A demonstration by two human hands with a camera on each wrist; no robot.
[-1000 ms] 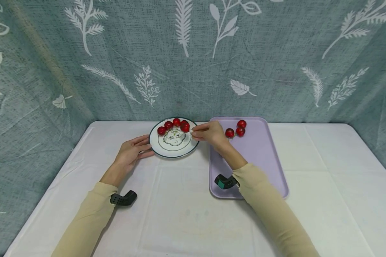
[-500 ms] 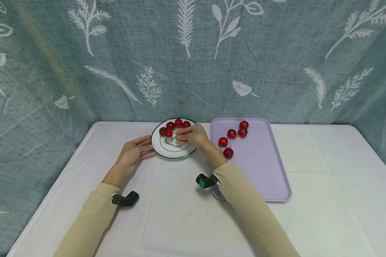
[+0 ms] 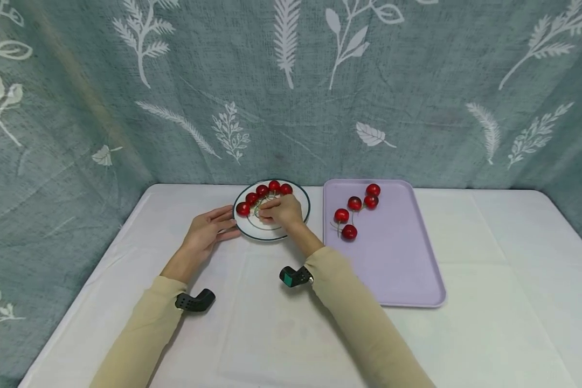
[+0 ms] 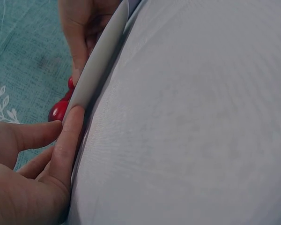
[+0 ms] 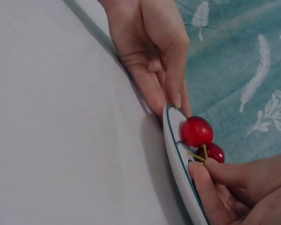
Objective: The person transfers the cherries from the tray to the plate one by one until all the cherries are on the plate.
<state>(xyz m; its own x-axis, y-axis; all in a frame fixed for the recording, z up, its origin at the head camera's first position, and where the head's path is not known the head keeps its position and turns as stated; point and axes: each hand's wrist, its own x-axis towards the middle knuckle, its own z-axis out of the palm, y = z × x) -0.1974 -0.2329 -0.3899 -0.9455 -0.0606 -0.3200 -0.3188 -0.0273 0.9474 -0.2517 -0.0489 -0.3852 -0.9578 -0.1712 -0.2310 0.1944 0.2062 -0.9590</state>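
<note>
A white plate [image 3: 298,200] with a dark rim and a printed centre stands at the back of the table, several red cherries [image 3: 262,191] along its far and left edge. My left hand [image 3: 203,234] holds the plate's left rim, thumb on top and fingers against the underside. Over the plate's middle, my right hand [image 3: 285,212] pinches a thin green stem [image 5: 205,151] between thumb and index finger. A bright red cherry [image 5: 196,131] on that stem sits at the plate's left side, next to a darker cherry [image 5: 214,153].
Right of the plate lies a lilac tray [image 3: 393,258] with several more stemmed cherries [image 3: 349,232] towards its far left. A white cloth [image 3: 252,334] covers the table. Green leaf-patterned fabric [image 3: 291,134] hangs behind it.
My right hand has carried a cherry from the plate's right edge leftward to its left side. The tray's left cherries, earlier behind my arm, now show. My left hand stays at the rim.
</note>
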